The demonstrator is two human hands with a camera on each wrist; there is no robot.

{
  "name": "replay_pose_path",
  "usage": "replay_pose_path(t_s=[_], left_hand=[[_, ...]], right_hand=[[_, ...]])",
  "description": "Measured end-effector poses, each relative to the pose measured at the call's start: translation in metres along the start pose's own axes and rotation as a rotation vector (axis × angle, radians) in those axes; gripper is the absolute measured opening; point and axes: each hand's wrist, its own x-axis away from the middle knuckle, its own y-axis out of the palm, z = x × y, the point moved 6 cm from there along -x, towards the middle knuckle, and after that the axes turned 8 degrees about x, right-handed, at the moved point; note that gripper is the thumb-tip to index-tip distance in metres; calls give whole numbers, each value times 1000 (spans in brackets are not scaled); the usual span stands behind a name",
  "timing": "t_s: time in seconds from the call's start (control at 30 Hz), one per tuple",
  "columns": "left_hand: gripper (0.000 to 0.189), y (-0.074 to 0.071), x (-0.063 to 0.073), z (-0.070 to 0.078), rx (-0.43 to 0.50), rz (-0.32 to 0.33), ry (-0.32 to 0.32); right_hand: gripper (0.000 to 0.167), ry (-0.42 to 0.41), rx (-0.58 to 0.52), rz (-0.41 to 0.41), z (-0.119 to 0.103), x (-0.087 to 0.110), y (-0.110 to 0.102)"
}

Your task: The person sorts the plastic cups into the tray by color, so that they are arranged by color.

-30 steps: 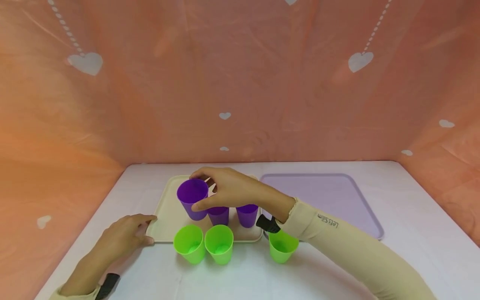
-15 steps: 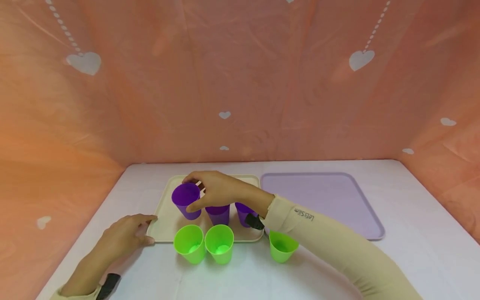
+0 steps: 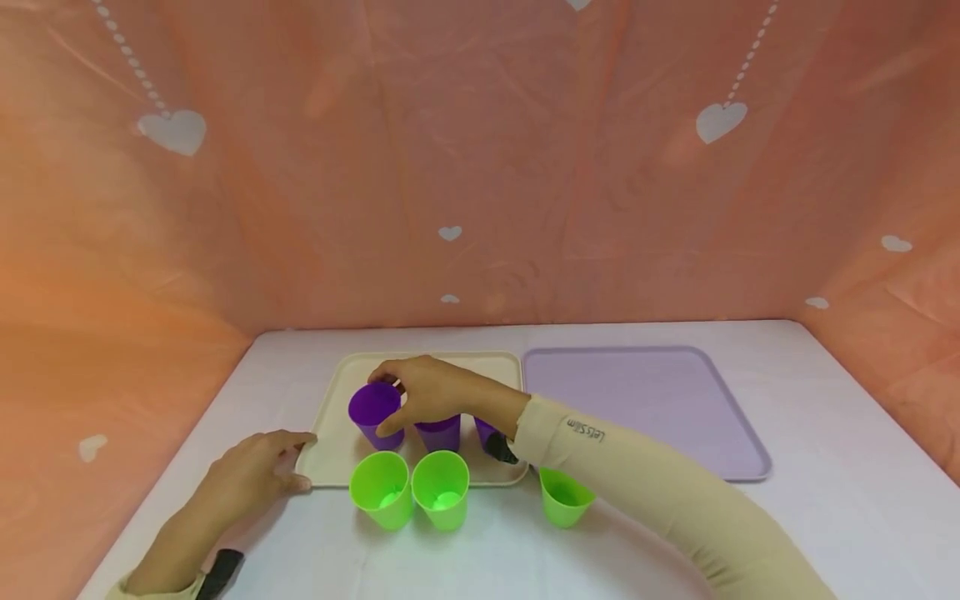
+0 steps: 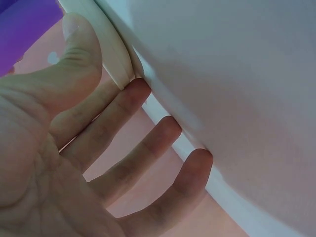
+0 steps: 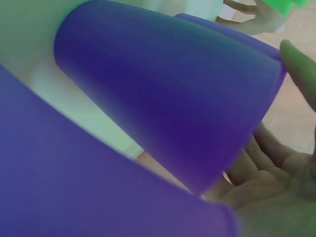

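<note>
My right hand [image 3: 433, 390] grips a purple cup [image 3: 369, 408] by its side near the rim, thumb in front and fingers behind. The cup stands nearly upright, low over the left half of the cream tray [image 3: 330, 454]. Under my right palm and wrist are two more purple cups on that tray, the middle one [image 3: 439, 437] and the right one [image 3: 483, 430], both partly hidden. In the right wrist view, a purple cup [image 5: 168, 94] fills the middle. My left hand [image 3: 243, 475] touches the tray's front left corner, fingers extended along the edge in the left wrist view.
In front of the tray stand two lime green cups, a left one [image 3: 382, 492] and a right one [image 3: 441, 492], side by side. A third green cup [image 3: 566, 500] is partly behind the right sleeve. A lilac tray [image 3: 630, 400] adjoins the cream tray.
My right hand has moved left and down, lowering the purple cup toward the cream tray's left half. My left hand has stayed at the tray corner.
</note>
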Motion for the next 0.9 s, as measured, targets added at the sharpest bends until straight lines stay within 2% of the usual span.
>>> replay_pose_path(t_s=[0.2,0.43,0.6,0.77,0.9], left_hand=[[64,1,0,-1,1,-11,-15],[64,0,1,-3,-3,-11,-19],[64,-1,1,-2,-5,-2,-10],[65,0,1,-1,-2,-9,-8],[65,0,0,-1,-1,-12,-9]], right_hand=[[67,25,21,-43,3,-4,8],[70,59,33,-39,4,-8,10],[80,76,51,-65,3,-7,9],[93,53,9,-106,5,7,-2],[88,29,-37,-83,10,32,-22]])
